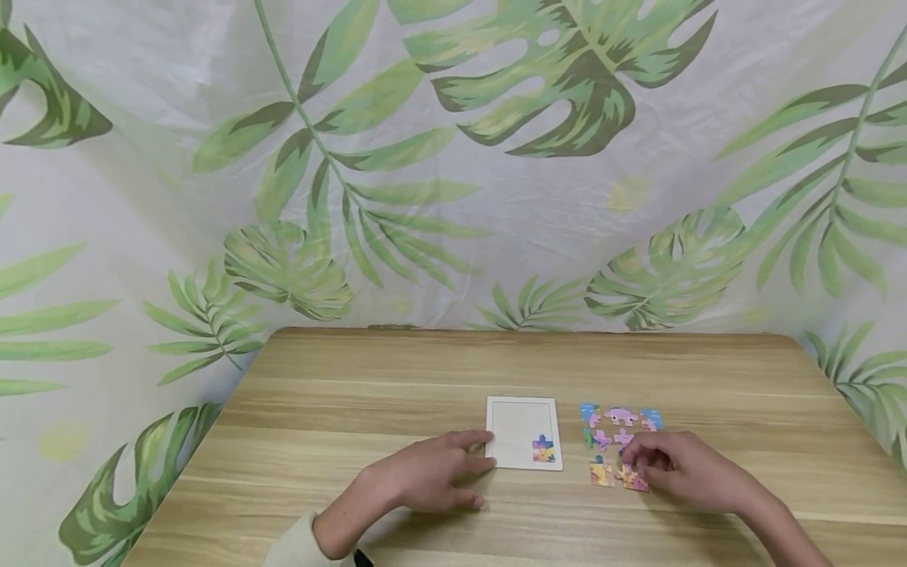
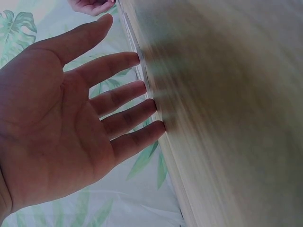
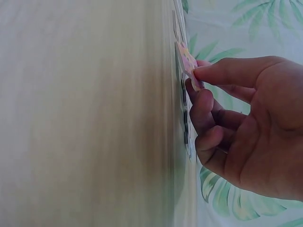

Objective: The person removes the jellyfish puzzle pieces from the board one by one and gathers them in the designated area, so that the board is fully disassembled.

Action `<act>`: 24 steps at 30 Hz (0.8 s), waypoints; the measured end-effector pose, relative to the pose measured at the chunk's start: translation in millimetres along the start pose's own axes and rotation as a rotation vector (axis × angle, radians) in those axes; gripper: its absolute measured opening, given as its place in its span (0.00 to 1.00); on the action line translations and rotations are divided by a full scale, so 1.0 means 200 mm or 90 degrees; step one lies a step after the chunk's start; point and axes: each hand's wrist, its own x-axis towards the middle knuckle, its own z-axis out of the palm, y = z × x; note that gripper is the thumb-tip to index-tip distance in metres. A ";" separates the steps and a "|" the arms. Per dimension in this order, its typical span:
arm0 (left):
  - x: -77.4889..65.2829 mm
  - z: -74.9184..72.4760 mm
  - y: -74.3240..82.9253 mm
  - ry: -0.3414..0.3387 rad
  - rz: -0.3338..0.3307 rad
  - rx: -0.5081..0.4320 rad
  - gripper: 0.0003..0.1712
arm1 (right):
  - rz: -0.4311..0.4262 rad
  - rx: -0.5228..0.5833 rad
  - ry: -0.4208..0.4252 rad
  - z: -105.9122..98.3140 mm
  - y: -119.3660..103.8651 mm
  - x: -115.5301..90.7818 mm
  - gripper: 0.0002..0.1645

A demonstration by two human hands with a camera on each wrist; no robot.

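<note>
A white puzzle tray [image 1: 512, 433] lies on the table, with a colourful jigsaw piece [image 1: 543, 450] in its lower right corner. My left hand [image 1: 434, 475] rests at the tray's left edge, its fingers spread and nearly straight, as the left wrist view also shows. To the right of the tray, my right hand [image 1: 697, 475] pinches a pink and yellow jigsaw piece [image 3: 188, 60] between thumb and fingers. That piece is tilted up from the table in the right wrist view. Several loose jigsaw pieces [image 1: 620, 416] lie beside and partly beneath the right hand, which hides some of them.
The wooden table [image 1: 340, 394] extends around both hands. Behind it and at its sides hangs a pale cloth [image 1: 439, 228] with green leaf prints. Near the right hand, another loose piece [image 1: 601, 473] lies between it and the tray.
</note>
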 end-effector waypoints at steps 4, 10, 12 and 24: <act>0.00 0.00 0.00 0.001 0.006 -0.003 0.33 | 0.011 0.003 0.004 0.01 -0.01 0.00 0.10; 0.00 0.00 0.00 0.001 0.006 -0.003 0.33 | 0.042 -0.019 0.017 0.02 -0.02 0.00 0.16; 0.00 0.00 0.00 0.001 0.006 -0.004 0.33 | 0.047 -0.026 0.019 0.02 -0.03 0.00 0.18; 0.00 0.00 0.00 0.002 0.009 -0.003 0.33 | 0.065 -0.060 0.031 0.03 -0.04 0.00 0.16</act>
